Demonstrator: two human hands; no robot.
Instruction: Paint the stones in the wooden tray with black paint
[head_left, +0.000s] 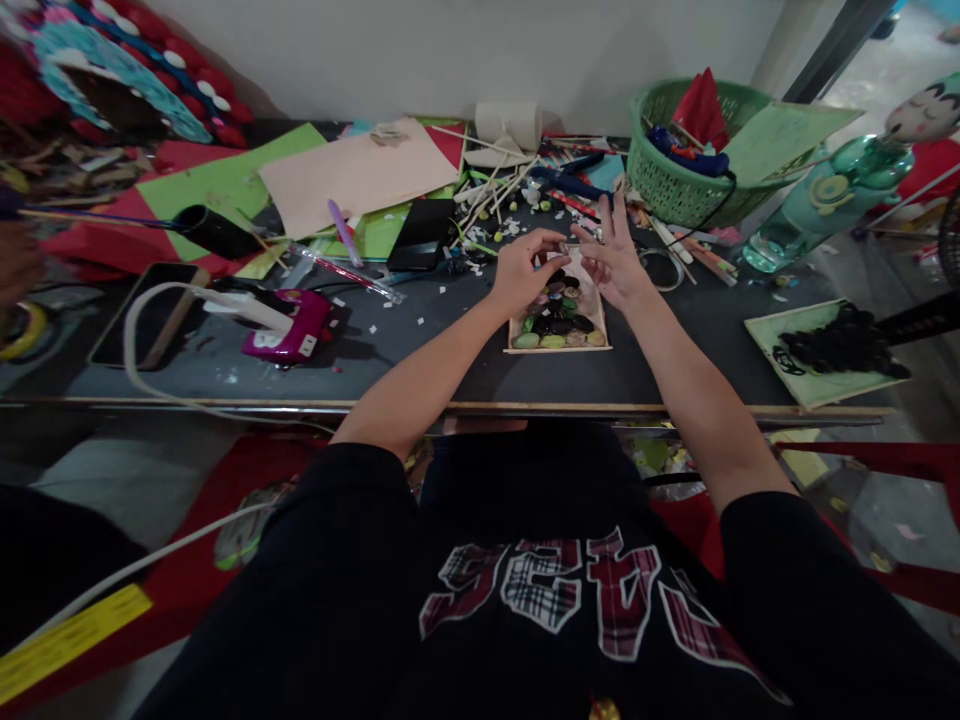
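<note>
Left hand (pixel 525 265): we see it half curled, thumb and forefinger near to each other; whether something small is between them, we cannot tell.
Right hand (pixel 619 265): we see some fingers spread and raised, the others bent toward the left fingertips; we cannot tell if they hold anything.
Stick-framed panel (pixel 559 350): it lies flat on the black tabletop (pixel 420 345), near the front edge, below our hands.
Pebbles (pixel 559 326): they lie on the panel, black, green and brown, glossy; we judge them hard, smooth and slippery, best pinched at their sides.
Handling of panel: we judge it light but loaded by stones, its thin sticks fragile; we should support it from underneath, along both long sides.
Shirt print (pixel 540 585): big plaid characters, upside down to us, not surely readable.
Yellow label (pixel 75 645): its print is too blurred; we read no brand.
</note>
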